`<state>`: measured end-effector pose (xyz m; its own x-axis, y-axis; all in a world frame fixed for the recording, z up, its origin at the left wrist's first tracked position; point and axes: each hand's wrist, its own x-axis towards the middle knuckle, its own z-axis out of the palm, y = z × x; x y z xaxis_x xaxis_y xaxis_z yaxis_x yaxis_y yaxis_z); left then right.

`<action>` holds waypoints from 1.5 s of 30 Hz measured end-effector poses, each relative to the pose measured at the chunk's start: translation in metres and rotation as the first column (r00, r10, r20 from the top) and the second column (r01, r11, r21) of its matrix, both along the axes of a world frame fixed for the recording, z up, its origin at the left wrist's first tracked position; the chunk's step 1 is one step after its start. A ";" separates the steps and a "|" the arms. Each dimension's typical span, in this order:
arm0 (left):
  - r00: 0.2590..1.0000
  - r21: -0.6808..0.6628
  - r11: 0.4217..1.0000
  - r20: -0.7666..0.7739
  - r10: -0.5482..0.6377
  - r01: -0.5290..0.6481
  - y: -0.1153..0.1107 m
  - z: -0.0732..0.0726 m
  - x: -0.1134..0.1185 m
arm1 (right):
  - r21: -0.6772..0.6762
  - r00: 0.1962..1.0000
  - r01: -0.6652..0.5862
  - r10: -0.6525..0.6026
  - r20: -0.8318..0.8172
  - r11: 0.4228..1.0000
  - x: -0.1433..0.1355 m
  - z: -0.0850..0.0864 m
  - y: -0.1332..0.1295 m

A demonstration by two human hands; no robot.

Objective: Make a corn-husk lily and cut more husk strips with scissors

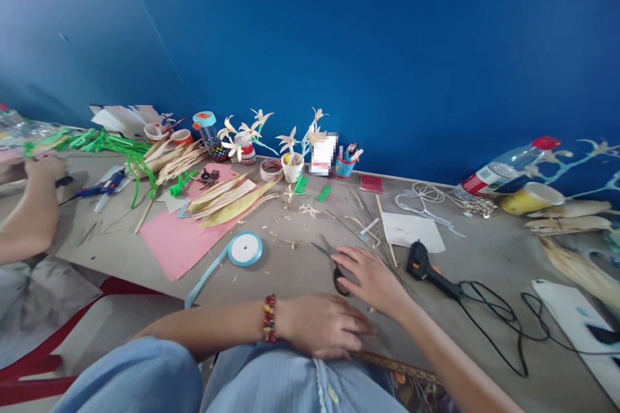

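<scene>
Right of the ribbon spool (239, 250) and well apart from it, the scissors (336, 274) lie on the surface (285, 277) with their blades parted and pointing back toward its side. The right hand (368, 274) is over their handles, its grip released, fingers loosely spread; I cannot tell whether the fingertips touch them. The left hand (322, 326), wearing a beaded bracelet (270, 318), is nearer the person than the spool and to its right, palm down; blur and its hidden underside keep me from telling whether its grip holds anything. Pink paper (169, 242) is left of the spool, with dried husks (237, 197) beyond it. The glue gun (431, 274) lies far to the spool's right; a co-worker's arm (36, 206) is far to its left.
</scene>
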<state>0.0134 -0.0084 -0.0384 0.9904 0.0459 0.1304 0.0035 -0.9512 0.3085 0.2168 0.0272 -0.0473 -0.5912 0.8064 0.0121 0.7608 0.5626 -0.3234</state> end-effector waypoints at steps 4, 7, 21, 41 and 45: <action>0.997 0.069 0.995 -0.010 0.072 -0.071 -0.014 -0.015 0.041 | 0.003 0.999 -0.045 0.045 -0.007 0.999 0.004 0.003 0.010; 0.993 0.029 0.993 -0.032 0.114 -0.113 -0.019 -0.023 0.032 | 0.013 0.999 -0.041 0.041 -0.014 0.999 0.007 0.003 0.010; 0.821 0.064 0.830 -0.124 0.557 -0.554 -0.037 -0.014 -0.102 | 0.216 0.964 0.096 -0.036 -0.263 0.972 0.023 0.005 -0.024; 0.621 -0.359 0.604 0.082 0.780 -0.711 -0.022 0.024 -0.148 | 0.149 0.991 -0.116 0.125 -0.054 0.982 -0.099 -0.031 -0.077; 0.504 -0.481 0.518 0.172 0.846 -0.707 -0.023 0.031 -0.155 | 0.090 0.982 -0.153 0.162 -0.102 0.984 -0.128 -0.023 -0.056</action>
